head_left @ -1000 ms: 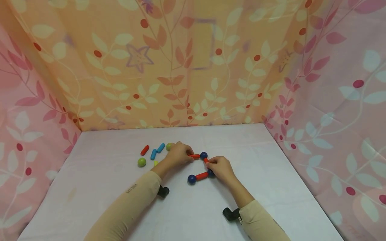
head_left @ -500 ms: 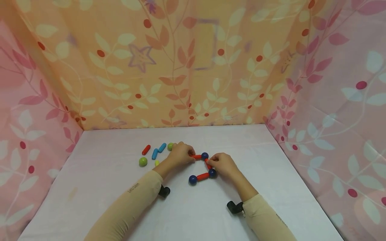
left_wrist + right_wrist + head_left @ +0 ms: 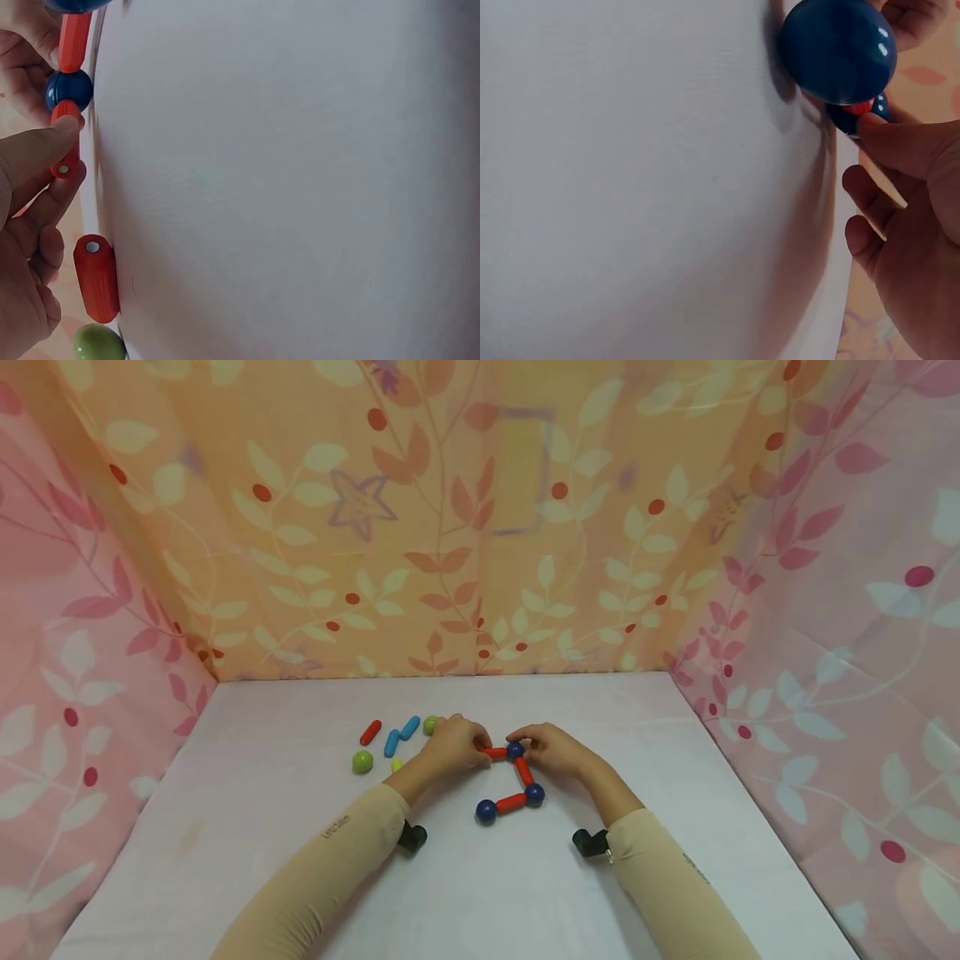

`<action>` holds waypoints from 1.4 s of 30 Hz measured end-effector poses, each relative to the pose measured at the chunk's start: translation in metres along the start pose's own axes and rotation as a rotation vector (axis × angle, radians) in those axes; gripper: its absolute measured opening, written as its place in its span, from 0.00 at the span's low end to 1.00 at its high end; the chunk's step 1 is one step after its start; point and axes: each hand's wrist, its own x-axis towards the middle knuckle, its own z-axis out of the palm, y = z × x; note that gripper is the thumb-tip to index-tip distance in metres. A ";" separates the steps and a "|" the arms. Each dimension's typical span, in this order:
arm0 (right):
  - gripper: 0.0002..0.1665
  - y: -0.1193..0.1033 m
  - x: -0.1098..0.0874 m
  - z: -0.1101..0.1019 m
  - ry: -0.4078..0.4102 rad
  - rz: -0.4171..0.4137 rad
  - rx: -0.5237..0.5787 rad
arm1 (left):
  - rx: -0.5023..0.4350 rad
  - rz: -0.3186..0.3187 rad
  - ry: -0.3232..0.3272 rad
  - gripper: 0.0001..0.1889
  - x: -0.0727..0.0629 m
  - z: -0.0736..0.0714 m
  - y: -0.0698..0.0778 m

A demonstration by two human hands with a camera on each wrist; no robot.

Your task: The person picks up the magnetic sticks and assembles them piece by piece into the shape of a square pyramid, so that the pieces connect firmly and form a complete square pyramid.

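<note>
A chain of red magnetic rods and blue balls lies on the white table in the head view. My left hand (image 3: pixel 453 745) pinches the red rod (image 3: pixel 495 752) at the chain's far end between thumb and fingers. That rod's other end meets a blue ball (image 3: pixel 515 750), which my right hand (image 3: pixel 558 750) holds between thumb and fingers. From this ball a second red rod (image 3: pixel 522 772) runs toward the front to another blue ball (image 3: pixel 534 794). A third rod (image 3: pixel 512 804) leads left to the last ball (image 3: pixel 486 812). In the left wrist view, the pinched rod's silver end shows.
Left of the hands lie a loose red rod (image 3: pixel 371 732), two blue rods (image 3: pixel 409 727), a green ball (image 3: pixel 362 762) and another green ball (image 3: pixel 430 725). A yellow-green piece (image 3: pixel 397 765) is partly behind the left forearm. Patterned cloth (image 3: pixel 442 568) walls surround the table.
My right hand has let go of the middle red rod and moved back to the far blue ball. The left hand keeps pinching its rod; the whole view has shifted slightly.
</note>
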 end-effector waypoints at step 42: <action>0.20 0.009 -0.043 0.020 0.095 -0.001 0.006 | -0.034 -0.021 0.098 0.14 -0.062 -0.074 -0.066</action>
